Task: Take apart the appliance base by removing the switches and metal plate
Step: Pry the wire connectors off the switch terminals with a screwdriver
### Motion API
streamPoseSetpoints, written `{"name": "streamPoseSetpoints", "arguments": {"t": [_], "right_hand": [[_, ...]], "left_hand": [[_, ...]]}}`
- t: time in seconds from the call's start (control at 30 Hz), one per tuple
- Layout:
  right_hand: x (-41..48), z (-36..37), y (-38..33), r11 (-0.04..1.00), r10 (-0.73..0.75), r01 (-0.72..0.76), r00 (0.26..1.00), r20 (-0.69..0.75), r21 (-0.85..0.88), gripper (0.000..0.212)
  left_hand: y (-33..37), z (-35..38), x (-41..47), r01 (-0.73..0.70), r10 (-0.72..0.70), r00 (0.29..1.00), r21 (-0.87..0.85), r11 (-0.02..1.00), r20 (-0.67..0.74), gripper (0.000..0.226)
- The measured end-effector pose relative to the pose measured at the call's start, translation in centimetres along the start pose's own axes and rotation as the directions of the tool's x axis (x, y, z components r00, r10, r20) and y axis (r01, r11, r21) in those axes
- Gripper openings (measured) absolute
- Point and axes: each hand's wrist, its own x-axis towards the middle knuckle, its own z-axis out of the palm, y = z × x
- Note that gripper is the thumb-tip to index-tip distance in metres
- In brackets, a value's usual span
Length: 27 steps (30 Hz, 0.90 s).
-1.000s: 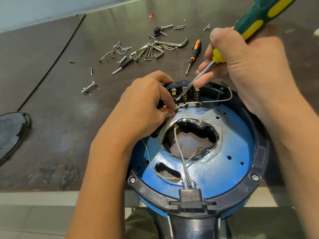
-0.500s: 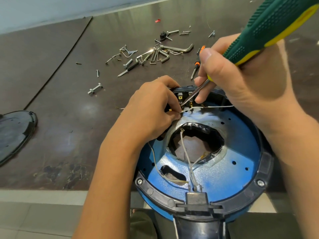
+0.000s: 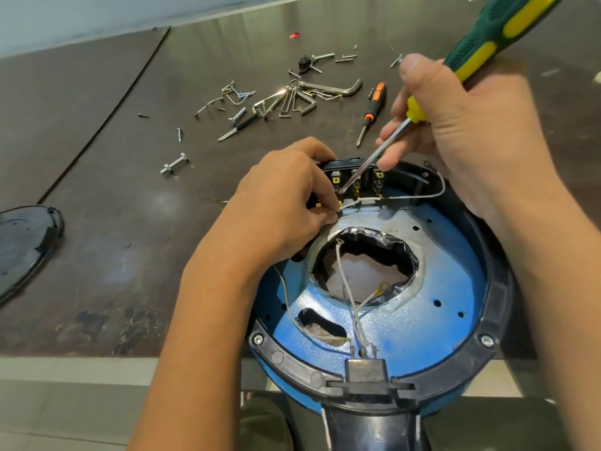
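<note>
Right hand (image 3: 471,135) grips a screwdriver (image 3: 487,43), its handle cut off by the frame; left hand (image 3: 283,203) pinches a white wire (image 3: 416,197), partly hiding the switches (image 3: 379,182)

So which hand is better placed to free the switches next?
Right hand: it grips the screwdriver, whose tip sits at the switches. The left hand pinches the white wire beside them.

Left hand (image 3: 286,203) curled, fingertips seemingly pinched; right hand (image 3: 465,125) fisted, thumb extended.
</note>
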Motion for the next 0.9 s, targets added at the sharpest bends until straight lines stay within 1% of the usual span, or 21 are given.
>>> {"name": "streamPoseSetpoints", "arguments": {"t": [0.07, 0.23, 0.4, 0.57, 0.67, 0.8, 0.9], "right_hand": [[0.0, -0.1, 0.2, 0.999, 0.03, -0.03, 0.999, -0.013, 0.029, 0.032], [0.0, -0.1, 0.3, 0.997, 0.068, -0.068, 0.998, -0.012, 0.019, 0.031], [-0.3, -0.1, -0.1, 0.999, 0.022, -0.021, 0.999, -0.038, 0.036, 0.032], [-0.8, -0.8, -0.4, 0.998, -0.005, 0.01, 0.997, -0.074, 0.063, 0.035], [-1.7, -2.0, -0.6, 0.996, -0.046, 0.051, 0.995, -0.084, 0.067, 0.031], [-3.1, -2.8, -0.4, 0.991, -0.022, 0.032, 0.996, -0.081, 0.131, 0.025], [-3.8, -2.7, -0.5, 0.986, -0.005, 0.019, 0.997, -0.083, 0.168, 0.022]], "left_hand": [[0.0, 0.0, 0.0, 0.0, 0.0, 1.0, -0.004, 1.0, -0.005, 0.012], [0.0, 0.0, -0.1, 0.001, -0.001, 1.0, -0.006, 1.0, -0.004, 0.01], [0.1, 0.0, -0.1, 0.022, -0.022, 1.0, -0.006, 1.0, -0.015, 0.007], [0.1, 0.1, -0.1, 0.013, -0.013, 0.999, -0.006, 1.0, -0.034, 0.008], [0.2, 0.2, -0.2, 0.003, -0.003, 0.999, -0.003, 1.0, -0.047, 0.009], [0.3, 0.1, -0.1, 0.009, -0.009, 0.998, -0.011, 1.0, -0.058, 0.008], [0.5, 0.1, 0.0, 0.004, -0.004, 1.0, -0.026, 1.0, -0.031, 0.01]]}}
